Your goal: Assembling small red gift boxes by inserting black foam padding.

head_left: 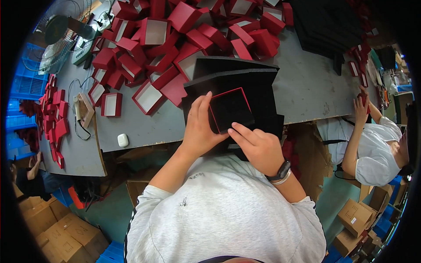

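A small red-edged box [231,108] with a black inside is tilted in front of me. My left hand [198,128] wraps round its left side, with fingers along the far left edge and the thumb at the near corner. At the near edge, the fingertips of my right hand [259,148] press together on a black insert [242,127], which covers the near rim. Whether the insert lies fully inside the box I cannot tell. Under and behind the box lie black sheets [263,93], overlapping at the table's front edge.
A heap of red boxes with white insides [149,94] covers the far part of the grey table [302,94]. More black sheets [326,26] are stacked far right. A white earphone case [123,140] lies left, near a fan [59,30]. Another person [372,144] works at right.
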The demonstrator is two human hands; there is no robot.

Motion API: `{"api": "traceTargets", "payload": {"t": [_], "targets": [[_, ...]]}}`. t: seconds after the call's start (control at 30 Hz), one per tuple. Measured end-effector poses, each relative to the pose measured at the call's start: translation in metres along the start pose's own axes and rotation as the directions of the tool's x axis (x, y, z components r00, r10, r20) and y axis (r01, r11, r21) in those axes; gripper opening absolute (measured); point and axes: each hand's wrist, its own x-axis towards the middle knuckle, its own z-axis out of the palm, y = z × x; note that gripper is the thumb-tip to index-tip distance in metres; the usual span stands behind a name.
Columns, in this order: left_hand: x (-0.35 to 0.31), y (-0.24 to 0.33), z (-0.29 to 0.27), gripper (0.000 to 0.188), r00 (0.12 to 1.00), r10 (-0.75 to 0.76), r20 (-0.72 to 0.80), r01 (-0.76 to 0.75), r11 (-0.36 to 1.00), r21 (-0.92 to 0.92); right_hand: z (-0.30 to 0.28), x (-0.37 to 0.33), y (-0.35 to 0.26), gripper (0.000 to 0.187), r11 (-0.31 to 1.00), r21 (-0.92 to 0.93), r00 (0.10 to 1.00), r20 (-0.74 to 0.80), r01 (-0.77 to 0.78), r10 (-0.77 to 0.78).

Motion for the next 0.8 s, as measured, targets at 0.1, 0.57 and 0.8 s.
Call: {"api": "traceTargets", "payload": {"t": [0.1,0.57,0.8], "targets": [[-0.001,-0.001,0.000,0.110,1.000,0.025,-0.010,-0.025,1.000,0.004,0.008,-0.001,-0.005,0.041,0.999,0.011,0.999,0.026,-0.045,0.045],[0.008,0.001,-0.009,0.111,0.997,0.065,0.031,-0.067,0.996,0.053,-0.004,-0.002,0.013,0.029,0.977,0.000,0.975,0.052,-0.215,0.215],[0.009,-0.004,-0.011,0.111,0.999,0.016,0.039,-0.017,1.000,0.025,0.001,0.013,0.014,0.018,0.973,0.032,0.967,0.117,-0.230,0.225]]}}
